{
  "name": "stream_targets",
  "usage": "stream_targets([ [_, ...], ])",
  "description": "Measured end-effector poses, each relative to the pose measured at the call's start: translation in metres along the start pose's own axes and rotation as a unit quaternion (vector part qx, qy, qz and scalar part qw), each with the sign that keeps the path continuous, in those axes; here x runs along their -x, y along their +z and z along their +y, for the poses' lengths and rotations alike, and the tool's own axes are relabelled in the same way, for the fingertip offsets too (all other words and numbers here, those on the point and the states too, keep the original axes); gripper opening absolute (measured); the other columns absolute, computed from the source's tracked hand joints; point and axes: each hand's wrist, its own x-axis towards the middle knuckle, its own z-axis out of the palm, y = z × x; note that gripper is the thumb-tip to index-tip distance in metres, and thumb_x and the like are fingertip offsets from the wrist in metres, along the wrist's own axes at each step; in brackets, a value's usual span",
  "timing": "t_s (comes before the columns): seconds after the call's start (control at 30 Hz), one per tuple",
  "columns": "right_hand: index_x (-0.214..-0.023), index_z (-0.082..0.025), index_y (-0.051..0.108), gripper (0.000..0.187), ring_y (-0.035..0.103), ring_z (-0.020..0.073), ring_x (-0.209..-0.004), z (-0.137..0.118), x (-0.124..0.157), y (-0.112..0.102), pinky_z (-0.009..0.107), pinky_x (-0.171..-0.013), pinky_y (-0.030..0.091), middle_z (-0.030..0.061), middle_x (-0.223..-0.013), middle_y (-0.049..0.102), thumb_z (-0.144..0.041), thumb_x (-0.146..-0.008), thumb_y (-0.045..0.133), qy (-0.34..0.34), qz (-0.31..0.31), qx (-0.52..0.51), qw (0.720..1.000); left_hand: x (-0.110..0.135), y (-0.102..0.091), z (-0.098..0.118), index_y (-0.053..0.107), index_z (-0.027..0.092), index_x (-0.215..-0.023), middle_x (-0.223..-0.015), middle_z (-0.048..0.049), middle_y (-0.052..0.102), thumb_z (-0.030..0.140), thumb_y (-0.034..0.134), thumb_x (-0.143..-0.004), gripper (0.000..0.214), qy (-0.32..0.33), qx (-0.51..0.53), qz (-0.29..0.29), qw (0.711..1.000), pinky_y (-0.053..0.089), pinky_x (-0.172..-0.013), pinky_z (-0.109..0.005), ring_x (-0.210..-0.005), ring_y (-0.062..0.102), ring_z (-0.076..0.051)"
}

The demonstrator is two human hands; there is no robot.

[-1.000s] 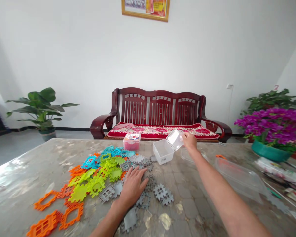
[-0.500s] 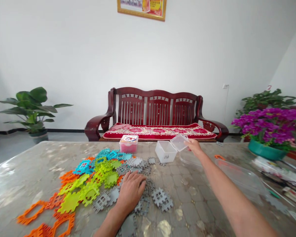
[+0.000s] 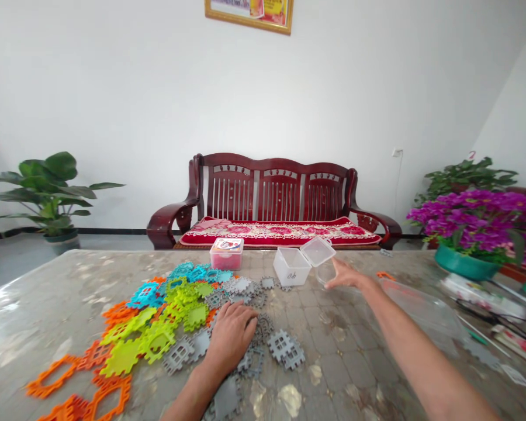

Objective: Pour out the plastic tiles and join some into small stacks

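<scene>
My left hand [image 3: 233,330] lies flat, palm down, on the grey interlocking plastic pieces [image 3: 225,397], its fingers loosely stretched. Under the palm, some pieces are hidden. To its left spread lime green [image 3: 125,356], orange [image 3: 52,374] and blue [image 3: 144,294] pieces of the same toothed kind. My right hand [image 3: 344,276] is open, thumb and fingers apart, just right of a translucent white box [image 3: 291,270] with handwriting on its front. The box's hinged lid [image 3: 318,251] stands tilted open. Between box and hand is a clear rounded plastic thing [image 3: 324,273]; contact cannot be made out.
A lidded box with pink contents [image 3: 227,255] stands behind the pieces. At right are a large clear plastic container [image 3: 425,310], a small orange piece [image 3: 384,275], cables and purple flowers in a teal pot [image 3: 464,261]. A wooden bench [image 3: 278,193] stands beyond the table.
My right hand has let go of the box's lid and dropped slightly, its fingers spreading. The lid stays tilted open. My left hand stays on the grey pieces.
</scene>
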Motion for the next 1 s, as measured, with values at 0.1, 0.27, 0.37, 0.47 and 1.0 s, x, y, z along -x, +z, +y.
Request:
stream_targets([
  [0.1, -0.142, -0.019, 0.042, 0.123, 0.03, 0.0435, -0.139, -0.002, 0.003, -0.001, 0.062, -0.111, 0.021, 0.0217, -0.146, 0.043, -0.037, -0.03, 0.088, 0.044, -0.083, 0.12, 0.988, 0.0, -0.001, 0.001, 0.073, 0.029, -0.102, -0.114, -0.0023, 0.072, 0.031, 0.043, -0.092, 0.031, 0.0, -0.006, -0.008, 1.0, 0.027, -0.112, -0.052, -0.125, 0.053, -0.028],
  [0.27, -0.147, -0.023, 0.038, 0.121, 0.031, 0.044, -0.138, -0.017, 0.011, -0.004, 0.058, -0.111, 0.023, 0.0202, -0.15, 0.038, -0.025, -0.036, 0.086, 0.012, -0.128, 0.179, 0.975, -0.001, -0.001, 0.0, 0.073, 0.029, -0.102, -0.115, -0.0024, 0.072, 0.031, 0.043, -0.093, 0.032, 0.004, -0.01, -0.009, 1.0, 0.027, -0.111, -0.051, -0.125, 0.053, -0.027],
  [0.37, -0.146, -0.025, 0.04, 0.111, 0.04, 0.0429, -0.131, -0.026, 0.021, -0.003, 0.056, -0.106, 0.029, 0.0178, -0.142, 0.047, -0.019, -0.042, 0.079, -0.015, -0.123, 0.194, 0.973, -0.001, 0.001, -0.003, 0.073, 0.029, -0.101, -0.114, -0.0022, 0.073, 0.031, 0.043, -0.093, 0.032, 0.008, -0.008, -0.004, 1.0, 0.028, -0.111, -0.05, -0.124, 0.053, -0.027],
  [0.47, -0.145, -0.026, 0.041, 0.107, 0.047, 0.0403, -0.123, -0.037, 0.033, -0.001, 0.055, -0.102, 0.035, 0.0155, -0.135, 0.053, -0.016, -0.043, 0.073, -0.053, -0.127, 0.192, 0.972, -0.001, 0.004, -0.005, 0.074, 0.029, -0.1, -0.112, -0.0016, 0.073, 0.032, 0.043, -0.093, 0.031, 0.014, -0.002, 0.007, 1.0, 0.029, -0.111, -0.049, -0.123, 0.054, -0.026],
  [1.0, -0.15, -0.03, 0.031, 0.101, 0.045, 0.0324, -0.124, -0.099, 0.089, -0.088, 0.042, -0.105, 0.031, 0.01, -0.142, 0.047, -0.023, -0.056, 0.069, -0.152, -0.004, 0.241, 0.959, -0.001, 0.004, -0.008, 0.073, 0.029, -0.102, -0.115, -0.0015, 0.072, 0.033, 0.042, -0.094, 0.033, 0.032, -0.033, 0.002, 0.999, 0.03, -0.11, -0.049, -0.123, 0.054, -0.028],
])
